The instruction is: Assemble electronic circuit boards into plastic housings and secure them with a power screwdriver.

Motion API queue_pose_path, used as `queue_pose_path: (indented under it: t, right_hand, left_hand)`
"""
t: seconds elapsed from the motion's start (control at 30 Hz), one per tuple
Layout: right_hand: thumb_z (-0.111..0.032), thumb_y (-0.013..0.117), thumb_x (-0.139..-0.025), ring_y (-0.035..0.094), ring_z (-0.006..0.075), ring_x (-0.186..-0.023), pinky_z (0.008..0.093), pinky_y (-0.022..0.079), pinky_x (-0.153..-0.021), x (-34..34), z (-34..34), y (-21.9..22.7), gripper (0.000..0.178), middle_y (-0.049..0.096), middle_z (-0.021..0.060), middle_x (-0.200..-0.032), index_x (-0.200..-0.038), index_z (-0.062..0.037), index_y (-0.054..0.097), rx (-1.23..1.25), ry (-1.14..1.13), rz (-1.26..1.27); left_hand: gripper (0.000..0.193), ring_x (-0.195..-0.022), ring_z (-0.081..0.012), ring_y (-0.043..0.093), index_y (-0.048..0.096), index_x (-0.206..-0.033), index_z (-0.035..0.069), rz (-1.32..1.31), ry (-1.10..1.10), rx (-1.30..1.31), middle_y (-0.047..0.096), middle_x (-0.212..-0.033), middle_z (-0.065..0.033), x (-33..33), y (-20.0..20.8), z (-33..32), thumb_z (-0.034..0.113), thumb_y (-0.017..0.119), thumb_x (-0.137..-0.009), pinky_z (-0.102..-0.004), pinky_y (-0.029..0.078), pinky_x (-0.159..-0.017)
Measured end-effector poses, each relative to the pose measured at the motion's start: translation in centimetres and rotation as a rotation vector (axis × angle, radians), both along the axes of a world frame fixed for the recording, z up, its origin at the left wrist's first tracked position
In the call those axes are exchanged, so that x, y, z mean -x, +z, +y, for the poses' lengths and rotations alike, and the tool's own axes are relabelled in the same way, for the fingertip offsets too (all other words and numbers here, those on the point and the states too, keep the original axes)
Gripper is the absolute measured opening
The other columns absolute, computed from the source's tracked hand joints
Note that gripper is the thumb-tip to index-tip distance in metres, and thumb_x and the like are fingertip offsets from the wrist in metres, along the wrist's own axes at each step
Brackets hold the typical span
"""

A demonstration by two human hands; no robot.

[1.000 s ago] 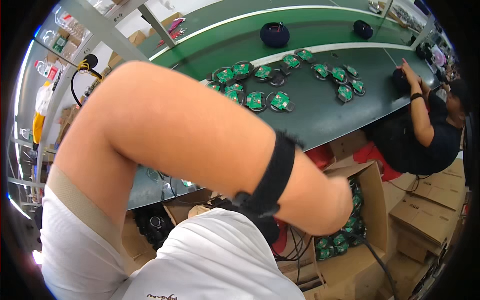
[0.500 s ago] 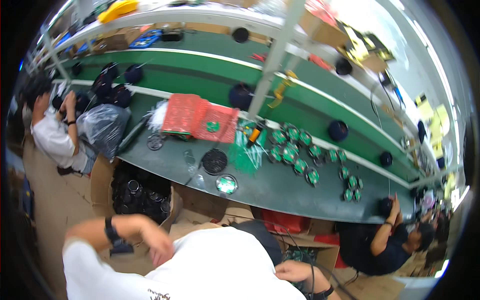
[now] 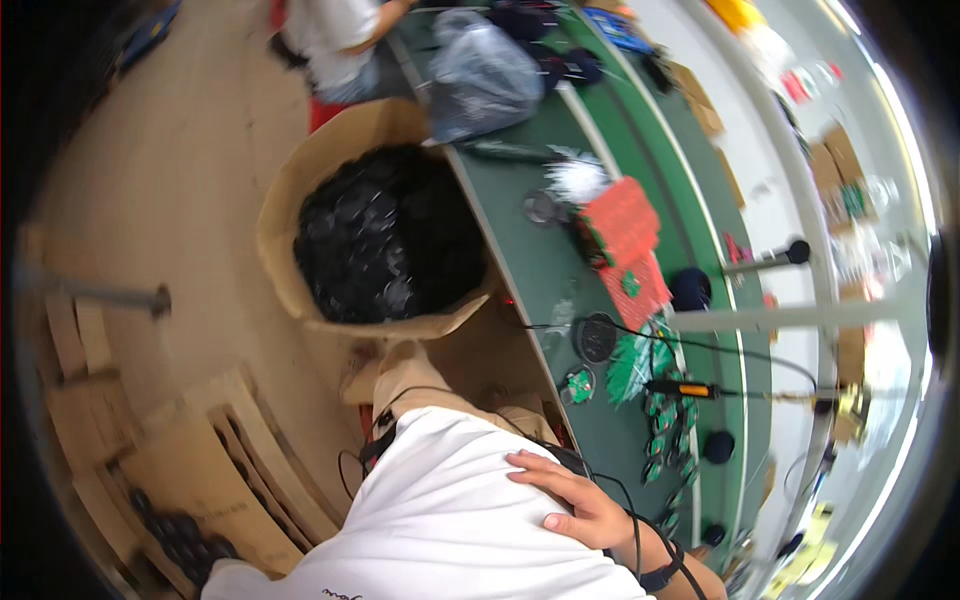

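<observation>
My right hand (image 3: 585, 505) lies on the front of my white shirt, fingers stretched and slightly apart, with nothing in it. Black cables (image 3: 625, 490) run past its wrist. My left hand is out of sight; only a bit of white sleeve (image 3: 228, 578) shows at the lower left, beside several dark round pieces (image 3: 180, 525). On the green workbench (image 3: 595, 455) to the right lie a round part with a green circuit board (image 3: 577, 385) and a black round disc (image 3: 597, 338). Farther along the bench are several more green boards (image 3: 660, 440) and an orange-and-black electric screwdriver (image 3: 685, 389).
A large open cardboard box (image 3: 275, 215) full of black plastic parts (image 3: 380, 230) stands against the bench. Flat cardboard (image 3: 200, 460) lies at the lower left. Red bubble wrap (image 3: 622, 222) and a grey plastic bag (image 3: 485, 80) rest on the bench. A co-worker (image 3: 335, 45) sits beyond the box.
The view has swung left, bringing the box of black parts to the middle. My left hand has gone out of view. My right hand now lies flat on the shirt.
</observation>
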State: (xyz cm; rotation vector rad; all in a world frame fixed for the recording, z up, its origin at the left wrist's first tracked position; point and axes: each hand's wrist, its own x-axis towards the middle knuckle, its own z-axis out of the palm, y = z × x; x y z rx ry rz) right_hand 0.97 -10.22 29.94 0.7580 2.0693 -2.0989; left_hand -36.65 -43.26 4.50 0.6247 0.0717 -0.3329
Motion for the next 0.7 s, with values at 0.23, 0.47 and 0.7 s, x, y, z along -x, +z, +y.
queue_pose_path:
  t: [0.23, 0.47, 0.7]
  right_hand:
    - [-0.033, 0.06, -0.1, 0.021, 0.0413, -0.158, 0.049, 0.014, -0.127, 2.0, 0.6, -2.1, 0.068, 0.03, 0.0228, -0.167, -0.156, -0.0007, 0.042, -0.071, 0.14, -0.034]
    - [-0.022, 0.066, -0.1, 0.068, 0.0272, -0.08, 0.0371, 0.055, -0.076, -10.2, -6.0, -0.5, 0.019, 0.072, 0.0119, -0.086, -0.097, -0.0031, 0.065, -0.293, -0.311, 0.037]
    - [-0.035, 0.061, -0.103, 0.06, 0.0292, -0.134, 0.0387, 0.045, -0.112, -38.3, -11.9, -9.6, 0.053, 0.064, 0.0203, -0.141, -0.141, 0.0027, 0.06, 0.97, 0.19, -0.434]
  left_hand:
    - [0.043, -0.112, -0.022, 0.068, 0.061, -0.132, -0.006, -0.033, 0.172, 0.104, 0.071, -0.12, -0.0153, -4.4, -0.6, -10.2, 0.03, 0.051, -0.11, -0.0367, 0.057, -0.094]
    - [0.044, -0.113, -0.0216, 0.067, 0.06, -0.133, -0.006, 0.056, -0.054, 0.076, 0.07, -0.121, -0.015, 1.5, 0.0, -3.5, 0.03, 0.051, -0.11, -0.0364, 0.057, -0.094]
    - [0.044, -0.114, -0.0213, 0.066, 0.059, -0.134, -0.006, 0.094, -0.398, 0.005, 0.07, -0.122, -0.0147, 4.0, -4.3, 13.6, 0.031, 0.052, -0.11, -0.036, 0.056, -0.095]
